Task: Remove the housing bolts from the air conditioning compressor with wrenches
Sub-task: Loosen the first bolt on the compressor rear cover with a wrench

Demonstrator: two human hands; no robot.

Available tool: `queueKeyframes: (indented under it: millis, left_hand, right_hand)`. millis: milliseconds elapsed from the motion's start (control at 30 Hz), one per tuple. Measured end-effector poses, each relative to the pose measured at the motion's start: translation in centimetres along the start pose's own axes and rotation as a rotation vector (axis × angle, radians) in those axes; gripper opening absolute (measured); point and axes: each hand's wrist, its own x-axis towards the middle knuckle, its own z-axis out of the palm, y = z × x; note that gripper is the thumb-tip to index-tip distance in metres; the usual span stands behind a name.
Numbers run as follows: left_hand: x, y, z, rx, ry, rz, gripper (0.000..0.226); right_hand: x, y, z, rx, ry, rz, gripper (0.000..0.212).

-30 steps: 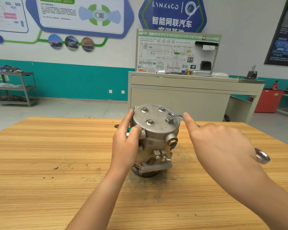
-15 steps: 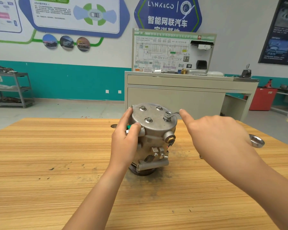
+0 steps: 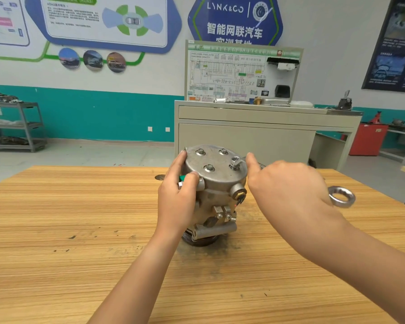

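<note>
fingers of your left hand [image 3: 175,202] are curling round the compressor [image 3: 218,183], bracing it upright on the wooden table [image 3: 80,230]; your right hand [image 3: 290,192] is gripping the wrench [image 3: 341,197], index finger straight along it, ring on a housing bolt [image 3: 234,166].

Table: wooden table [image 3: 80,230], striped grain, with dark specks and a smudge on top.
Behind: grey cabinet [image 3: 243,136] with a wiring-diagram board [image 3: 232,73] standing upright on it.
Left: metal shelf rack [image 3: 26,127] with clutter on its shelves.
Right: red box [image 3: 367,141] beyond the cabinet.
Wall: teal band [image 3: 103,113], blue hexagon sign [image 3: 234,19], dark poster [image 3: 393,43], two sockets [image 3: 150,129].
</note>
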Motion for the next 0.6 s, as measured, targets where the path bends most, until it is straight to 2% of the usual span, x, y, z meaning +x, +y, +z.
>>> queueKeyframes:
  millis: [167,367,400,500,600]
  left_hand:
    - [0.0,-0.1,-0.2,0.001,0.002,-0.009,0.046]
    - [0.1,-0.3,-0.7,-0.048,-0.002,-0.033,0.045]
    - [0.1,-0.3,-0.8,-0.051,-0.005,-0.033,0.045]
    - [0.2,-0.4,-1.2,-0.049,-0.026,-0.029,0.046]
    - [0.9,-0.3,-1.5,-0.063,-0.063,-0.041,0.061]
  right_hand:
    - [-0.2,1.7,1.1,-0.087,0.071,-0.063,0.072]
    - [0.0,3.1,4.5,-0.033,0.249,-0.063,0.075]
    - [0.2,3.3,4.9,0.007,0.27,-0.059,0.071]
    - [1.2,4.2,7.2,0.148,0.584,-0.124,0.039]
    - [3.7,4.8,9.2,0.196,0.594,-0.12,0.046]
